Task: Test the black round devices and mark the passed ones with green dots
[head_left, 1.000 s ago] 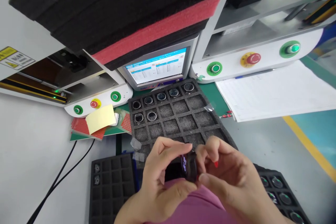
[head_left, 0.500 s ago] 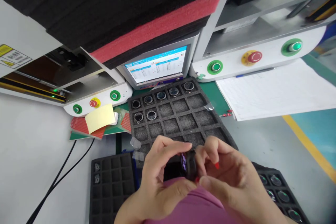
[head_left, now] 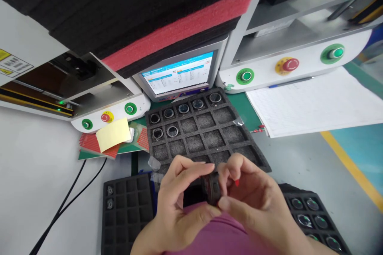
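Two white machines are flanking the scene, the right-hand machine (head_left: 263, 67) and the left-hand machine (head_left: 95, 122) each showing a red button between two green ones. A stack of black foam (head_left: 143, 12) with one red layer is filling the space above. On the green worktop (head_left: 253, 118), a central foam tray (head_left: 214, 139) is lying at a slant, while a left foam tray (head_left: 125, 217) and a right foam tray (head_left: 322, 208) are resting lower down. A lit monitor (head_left: 182, 75) is standing behind the central tray, and white paper (head_left: 320, 103) is lying to its right.

The left hand (head_left: 182, 203) is clamping a dark rounded device between thumb and fingers. The right hand (head_left: 254, 199) is touching its other side with fingertips and thumb; whether these are gripping, I cannot tell. A yellow note (head_left: 113, 134) is lying by the left-hand machine. The dark rounded device (head_left: 214, 189) is sitting between the hands, before the central tray. Seven round pieces (head_left: 183, 108) are occupying that tray, five along the back row and two in the next.
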`<state>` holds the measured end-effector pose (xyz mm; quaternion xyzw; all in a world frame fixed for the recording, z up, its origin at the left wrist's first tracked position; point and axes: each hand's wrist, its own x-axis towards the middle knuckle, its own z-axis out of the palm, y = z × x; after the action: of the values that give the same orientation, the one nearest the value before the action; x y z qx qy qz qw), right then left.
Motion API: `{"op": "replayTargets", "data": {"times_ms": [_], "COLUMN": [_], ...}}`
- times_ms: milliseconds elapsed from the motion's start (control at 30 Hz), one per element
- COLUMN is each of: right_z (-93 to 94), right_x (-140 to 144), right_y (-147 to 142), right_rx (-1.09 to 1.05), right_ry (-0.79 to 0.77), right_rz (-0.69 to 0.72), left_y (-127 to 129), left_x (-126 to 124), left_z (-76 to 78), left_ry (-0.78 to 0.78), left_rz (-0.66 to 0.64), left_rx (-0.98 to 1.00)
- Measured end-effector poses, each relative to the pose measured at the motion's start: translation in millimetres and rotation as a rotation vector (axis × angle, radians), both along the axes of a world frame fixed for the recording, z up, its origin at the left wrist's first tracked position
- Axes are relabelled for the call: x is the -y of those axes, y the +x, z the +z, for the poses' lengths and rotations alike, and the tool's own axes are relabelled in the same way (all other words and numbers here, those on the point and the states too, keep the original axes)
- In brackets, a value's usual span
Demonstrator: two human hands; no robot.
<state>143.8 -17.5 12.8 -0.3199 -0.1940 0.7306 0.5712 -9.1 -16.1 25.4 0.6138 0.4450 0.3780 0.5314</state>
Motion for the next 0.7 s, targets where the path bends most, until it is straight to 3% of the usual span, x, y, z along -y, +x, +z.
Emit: {"op": "replayTargets", "data": {"times_ms": [200,367,467,633,700], "right_z": [-8.6,-19.5,-16.4,-5.9,-8.7], "right_x": [-2,2,5,7,7], "right_y": [-11,-9,-5,-5,-5], "right_rx": [0.12,0.174,0.133,0.065,0.052], "right_ry": [0.027,0.098,0.139,-0.123,-0.112], "right_rz": [-0.138,-0.153,-0.122,-0.133,-0.128], "left_y": [-2,8,15,24,27], "left_x": [-7,-19,-21,-15,-12], "left_z": [0.6,-2.2,-3.3,-4.5,-3.5], "left_ry": [-0.114,-0.415,-0.582,-0.51,-0.44], "left_rz": [-0.02,-0.056,-0.046,-0.05,-0.033], "left_rx": [0.124,0.462,0.564,0.425,0.336]}}
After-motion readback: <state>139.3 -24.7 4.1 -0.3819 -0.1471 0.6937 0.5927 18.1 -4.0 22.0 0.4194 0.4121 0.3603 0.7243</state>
